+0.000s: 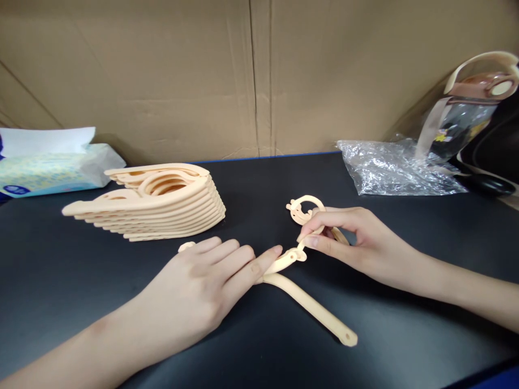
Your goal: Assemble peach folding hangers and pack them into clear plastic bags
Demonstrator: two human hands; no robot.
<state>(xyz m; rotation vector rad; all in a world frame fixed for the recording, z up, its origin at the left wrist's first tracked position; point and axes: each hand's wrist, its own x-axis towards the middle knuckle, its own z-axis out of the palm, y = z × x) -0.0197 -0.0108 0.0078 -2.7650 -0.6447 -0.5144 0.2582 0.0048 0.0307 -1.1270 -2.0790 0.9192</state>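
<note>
The right hand (357, 243) pinches the hook end of a peach hanger (316, 313) between thumb and fingers. The left hand (203, 286) lies flat, fingers together, pressing the hanger onto the black table (81, 281). Behind sits a stack of hangers (162, 202). The blue label on the tissue pack (52, 167) is unreadable.

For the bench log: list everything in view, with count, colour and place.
loose hanger: one, peach, unfolded mid-table, between the hands.
hanger stack: one stack of several, peach, left rear.
tissue pack: one, pale blue-green, white sheet, far left.
plastic bag: one, clear, crumpled, right rear.
bottle: one, clear, pinkish lid, beige strap, far right.
cardboard wall: one, brown, behind table.
table: one, black, underneath everything.
left hand: flat, fingertips on loose hanger.
right hand: pinching loose hanger near its hook.
</note>
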